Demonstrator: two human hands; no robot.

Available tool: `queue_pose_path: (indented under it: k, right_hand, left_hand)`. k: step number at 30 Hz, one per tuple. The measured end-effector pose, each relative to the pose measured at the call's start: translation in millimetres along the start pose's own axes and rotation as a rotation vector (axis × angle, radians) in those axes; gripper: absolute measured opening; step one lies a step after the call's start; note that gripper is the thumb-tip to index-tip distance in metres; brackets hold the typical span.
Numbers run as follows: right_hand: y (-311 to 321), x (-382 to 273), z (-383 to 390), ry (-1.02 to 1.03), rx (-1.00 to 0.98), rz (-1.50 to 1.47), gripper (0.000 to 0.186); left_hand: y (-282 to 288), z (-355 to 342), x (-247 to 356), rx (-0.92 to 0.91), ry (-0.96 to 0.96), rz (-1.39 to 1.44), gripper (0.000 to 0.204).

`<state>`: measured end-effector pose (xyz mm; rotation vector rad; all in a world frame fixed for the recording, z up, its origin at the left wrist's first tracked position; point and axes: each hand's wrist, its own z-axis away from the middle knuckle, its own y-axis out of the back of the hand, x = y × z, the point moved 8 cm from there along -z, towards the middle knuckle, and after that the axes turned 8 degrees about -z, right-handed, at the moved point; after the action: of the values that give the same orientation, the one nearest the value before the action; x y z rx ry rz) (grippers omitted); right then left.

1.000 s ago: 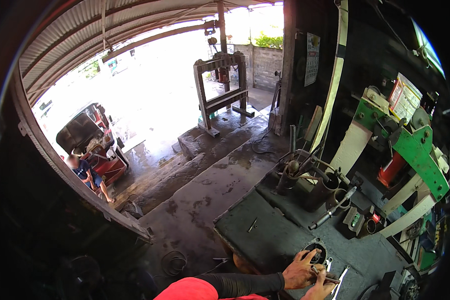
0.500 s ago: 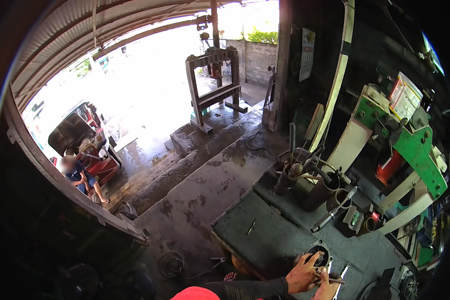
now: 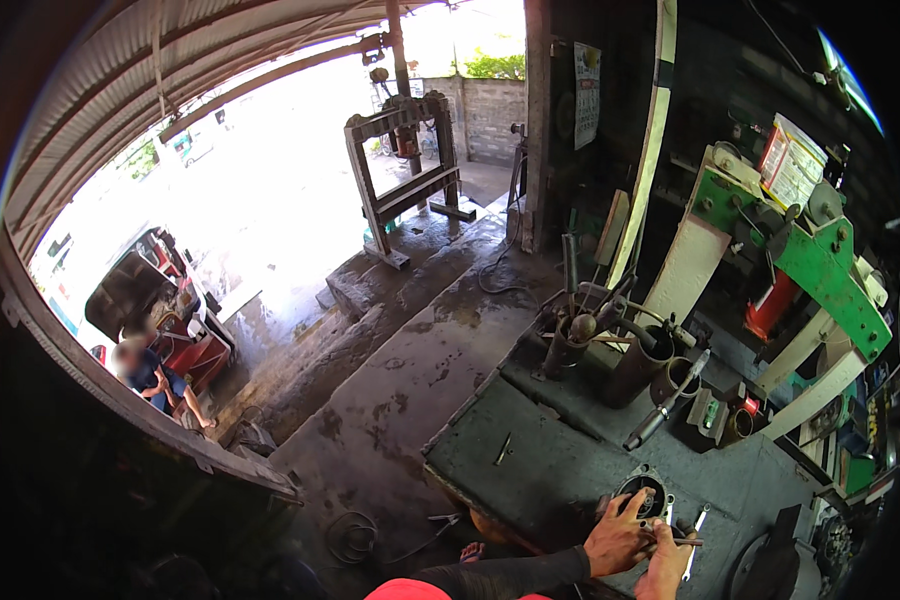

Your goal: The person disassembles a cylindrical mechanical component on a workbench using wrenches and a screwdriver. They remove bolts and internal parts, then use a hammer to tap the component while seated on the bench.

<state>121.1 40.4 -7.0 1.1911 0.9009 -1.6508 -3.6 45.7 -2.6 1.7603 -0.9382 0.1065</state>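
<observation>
My left hand [image 3: 616, 538] reaches over the near side of a round, dark metal housing [image 3: 643, 476] on the workbench. Its fingers are spread, some touching or just above the housing's rim; the thumb side is partly hidden. Close on its right, my right hand [image 3: 663, 568] is closed around a thin brownish rod [image 3: 688, 542] that sticks out to the right. The rod's other end is hidden between the hands. Beside the hands lie a silver wrench [image 3: 701, 522] and a second wrench [image 3: 670, 506], partly covered.
On the dark workbench [image 3: 490, 420] lies a small metal piece [image 3: 504, 449]. Tool-filled metal cylinders [image 3: 642, 370] and a long cylindrical tool [image 3: 660, 422] stand or lie farther back. A green and white machine frame [image 3: 820, 270] rises at the right. A person [image 3: 150, 375] sits far left.
The view has shifted slightly, so the scene sits farther left. Both hands stay at the housing; the right hand still grips the rod, and the left fingers have moved slightly over the rim.
</observation>
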Motion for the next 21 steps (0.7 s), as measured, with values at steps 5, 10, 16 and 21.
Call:
queue_pose_path:
  k: [5, 10, 16, 21]
  right_hand:
    - [-1, -9, -8, 0.044, -0.049, -0.091, 0.036]
    - [-2, -10, -16, -0.124, -0.121, -0.069, 0.051]
    - [8, 8, -33, -0.208, -0.291, -0.074, 0.035]
    - [10, 27, -60, -0.279, -0.494, 0.189, 0.035]
  left_hand:
    - [1, 3, 4, 0.063, -0.034, 0.005, 0.027]
    - [0, 5, 2, 0.133, -0.071, -0.02, 0.033]
    - [-8, 6, -3, 0.083, -0.054, 0.013, 0.033]
    - [0, 4, -5, 0.2, -0.042, 0.012, 0.038]
